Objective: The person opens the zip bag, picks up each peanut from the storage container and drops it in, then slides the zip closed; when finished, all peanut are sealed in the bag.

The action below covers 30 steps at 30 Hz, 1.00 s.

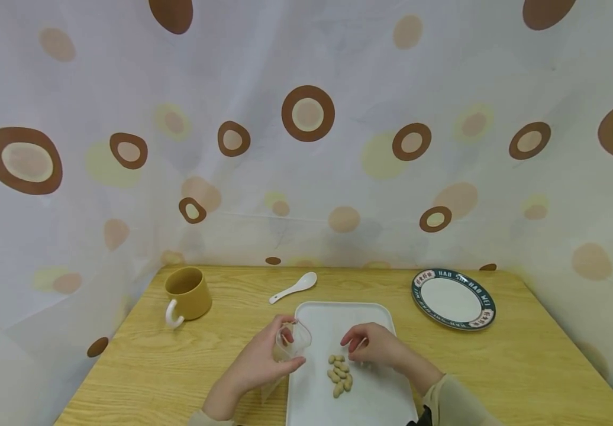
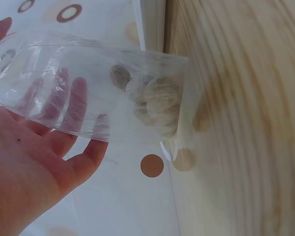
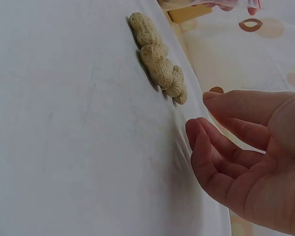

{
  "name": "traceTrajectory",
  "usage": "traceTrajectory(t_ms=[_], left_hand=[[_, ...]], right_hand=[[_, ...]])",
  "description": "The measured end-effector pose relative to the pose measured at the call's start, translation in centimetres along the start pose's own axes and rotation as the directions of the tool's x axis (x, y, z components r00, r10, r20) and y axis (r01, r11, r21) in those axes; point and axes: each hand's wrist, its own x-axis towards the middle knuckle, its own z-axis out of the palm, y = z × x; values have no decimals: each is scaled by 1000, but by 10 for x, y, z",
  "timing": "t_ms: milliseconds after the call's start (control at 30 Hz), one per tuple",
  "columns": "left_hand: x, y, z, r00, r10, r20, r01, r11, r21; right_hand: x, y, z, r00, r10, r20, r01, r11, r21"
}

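My left hand (image 1: pixel 260 359) holds a clear plastic bag (image 2: pixel 103 88) at the left edge of the white tray (image 1: pixel 360 408). Its fingers and thumb curve round the bag's mouth, which gapes wide in the head view. Several peanuts (image 2: pixel 160 105) lie at the bottom of this bag, hazy through the plastic. On the tray sits a small pile of unshelled peanuts (image 1: pixel 337 374). Just right of the pile my right hand (image 1: pixel 378 346) hovers low over the tray, fingers loosely bent. Between its thumb and fingertips (image 3: pixel 194 129) there is a gap with nothing in it.
A mustard-yellow mug (image 1: pixel 192 299) with a white handle stands at the back left. Behind the tray lies a white spoon (image 1: pixel 297 287). At the back right is a plate (image 1: pixel 451 300) with a dark green patterned rim. A spotted curtain (image 1: pixel 360 195) encloses the wooden table (image 1: pixel 519 367).
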Motion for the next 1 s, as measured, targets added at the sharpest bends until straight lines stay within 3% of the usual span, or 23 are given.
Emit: traceTrajectory(t_ms=[367,1000], left_hand=[[-2,0,-1,1000,12,5,-12,1000,1],[-2,2,3,1000,11,14,-12,999,33]], right_hand=[[0,2,4,999,-41,5,41,998,-42],[4,4,12,1000,-28,-10,27,997,-67]])
